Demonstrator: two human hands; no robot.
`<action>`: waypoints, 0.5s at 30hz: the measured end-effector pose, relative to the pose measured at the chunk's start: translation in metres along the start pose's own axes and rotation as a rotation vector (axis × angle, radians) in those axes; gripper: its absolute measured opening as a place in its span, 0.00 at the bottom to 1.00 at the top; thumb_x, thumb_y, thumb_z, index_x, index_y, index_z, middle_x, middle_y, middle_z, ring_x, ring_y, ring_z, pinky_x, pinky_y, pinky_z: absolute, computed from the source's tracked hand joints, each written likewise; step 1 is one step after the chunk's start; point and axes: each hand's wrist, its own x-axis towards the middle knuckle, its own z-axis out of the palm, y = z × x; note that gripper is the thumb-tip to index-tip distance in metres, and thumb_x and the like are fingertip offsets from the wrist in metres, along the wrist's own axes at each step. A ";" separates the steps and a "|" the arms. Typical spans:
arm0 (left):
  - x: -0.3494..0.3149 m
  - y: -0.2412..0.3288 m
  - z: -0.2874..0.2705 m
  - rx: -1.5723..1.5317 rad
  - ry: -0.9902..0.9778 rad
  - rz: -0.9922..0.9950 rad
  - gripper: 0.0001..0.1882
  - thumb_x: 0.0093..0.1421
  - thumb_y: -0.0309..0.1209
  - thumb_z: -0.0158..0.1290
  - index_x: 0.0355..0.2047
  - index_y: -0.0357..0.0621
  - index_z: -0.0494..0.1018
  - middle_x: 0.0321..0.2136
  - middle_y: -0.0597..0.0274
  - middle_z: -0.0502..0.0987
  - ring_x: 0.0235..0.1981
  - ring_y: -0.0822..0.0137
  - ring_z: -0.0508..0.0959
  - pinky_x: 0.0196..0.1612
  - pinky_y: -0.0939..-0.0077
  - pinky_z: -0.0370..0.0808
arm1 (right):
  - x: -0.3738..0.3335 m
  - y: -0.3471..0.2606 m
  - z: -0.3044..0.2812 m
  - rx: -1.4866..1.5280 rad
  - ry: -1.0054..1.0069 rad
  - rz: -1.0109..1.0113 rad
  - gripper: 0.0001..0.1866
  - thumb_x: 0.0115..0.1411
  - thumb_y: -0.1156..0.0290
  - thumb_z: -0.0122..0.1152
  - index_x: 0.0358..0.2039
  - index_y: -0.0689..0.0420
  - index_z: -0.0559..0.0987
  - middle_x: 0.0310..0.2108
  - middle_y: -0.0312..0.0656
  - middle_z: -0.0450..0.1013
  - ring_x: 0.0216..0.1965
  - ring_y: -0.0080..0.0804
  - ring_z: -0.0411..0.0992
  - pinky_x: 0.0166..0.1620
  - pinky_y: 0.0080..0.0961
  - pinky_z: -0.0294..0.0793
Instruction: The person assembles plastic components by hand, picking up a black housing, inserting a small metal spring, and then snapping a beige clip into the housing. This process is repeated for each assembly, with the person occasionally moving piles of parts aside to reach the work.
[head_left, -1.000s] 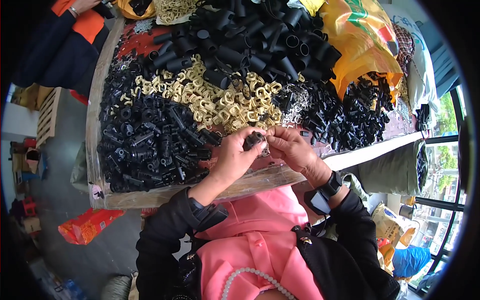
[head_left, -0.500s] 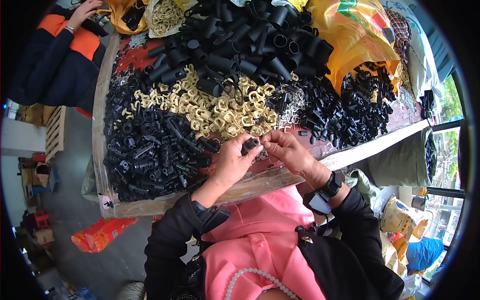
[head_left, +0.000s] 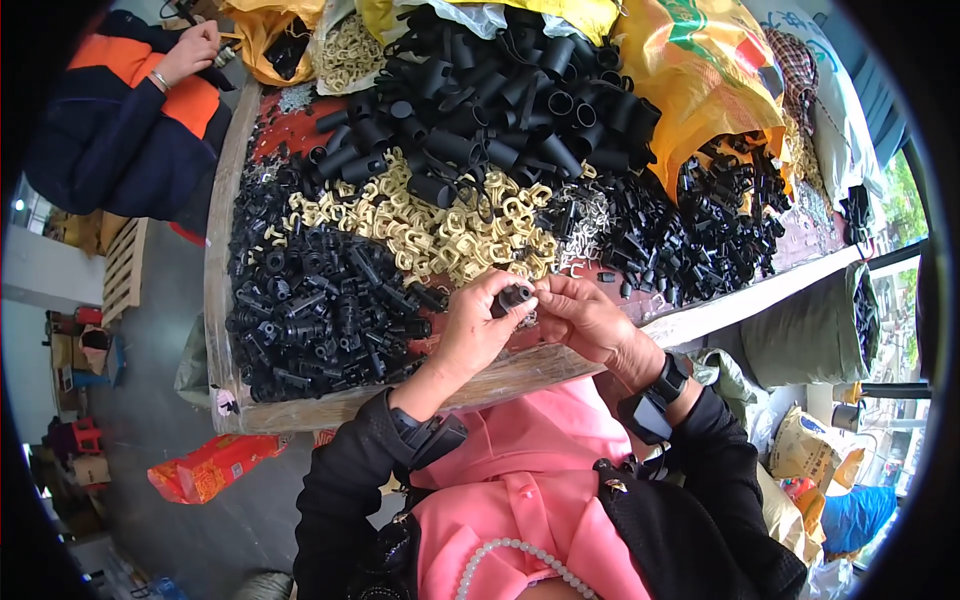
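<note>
My left hand (head_left: 474, 325) grips a short black plastic fitting (head_left: 513, 296) with a round hole in its end, held up over the table's near edge. Against its right side, my right hand (head_left: 588, 322) has thumb and forefinger pinched together; whatever is between them is too small or hidden to name. Just beyond both hands lies a pile of cream plastic clips (head_left: 470, 240). To their left is a heap of black plastic fittings (head_left: 330, 310). Small silvery bent wire clips (head_left: 588, 228) lie past my right hand, beside a pile of small black parts (head_left: 690, 230).
Wide black tubes (head_left: 540, 115) cover the back of the table. A yellow sack (head_left: 700, 80) spills black parts at the right. The wooden table rim (head_left: 310, 412) runs in front of me. Another person's hand (head_left: 192, 50) shows at the far left; a red bag (head_left: 212, 468) is on the floor.
My hands stay together around the fitting, whose holed end now faces me more. The view has shifted slightly. The other person's hand sits lower and further right in the picture.
</note>
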 end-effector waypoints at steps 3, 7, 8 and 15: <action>-0.004 0.005 -0.001 -0.038 0.004 -0.070 0.08 0.45 0.23 0.54 0.27 0.39 0.69 0.23 0.61 0.71 0.26 0.67 0.71 0.31 0.79 0.68 | -0.005 -0.001 0.007 0.062 0.022 0.014 0.04 0.57 0.71 0.47 0.29 0.57 0.68 0.18 0.28 0.59 0.16 0.16 0.54 0.22 0.12 0.56; -0.009 0.010 0.001 0.017 0.027 0.027 0.06 0.47 0.23 0.54 0.27 0.39 0.69 0.23 0.62 0.71 0.25 0.71 0.71 0.30 0.80 0.67 | -0.009 0.004 0.006 0.098 -0.024 -0.028 0.04 0.57 0.71 0.47 0.29 0.57 0.69 0.18 0.28 0.60 0.16 0.16 0.54 0.22 0.12 0.57; -0.012 0.009 0.002 -0.050 0.028 -0.035 0.05 0.48 0.24 0.53 0.27 0.39 0.69 0.22 0.64 0.71 0.24 0.74 0.70 0.28 0.82 0.67 | -0.009 0.006 0.006 0.084 -0.023 -0.030 0.04 0.57 0.71 0.47 0.28 0.57 0.69 0.18 0.28 0.60 0.17 0.16 0.55 0.22 0.13 0.57; -0.032 -0.013 -0.008 -0.305 0.048 -0.263 0.04 0.51 0.25 0.51 0.27 0.38 0.70 0.18 0.70 0.69 0.19 0.82 0.67 0.22 0.88 0.64 | -0.008 0.010 -0.010 -0.354 0.177 -0.120 0.05 0.56 0.71 0.49 0.26 0.58 0.70 0.19 0.31 0.63 0.17 0.19 0.59 0.22 0.14 0.60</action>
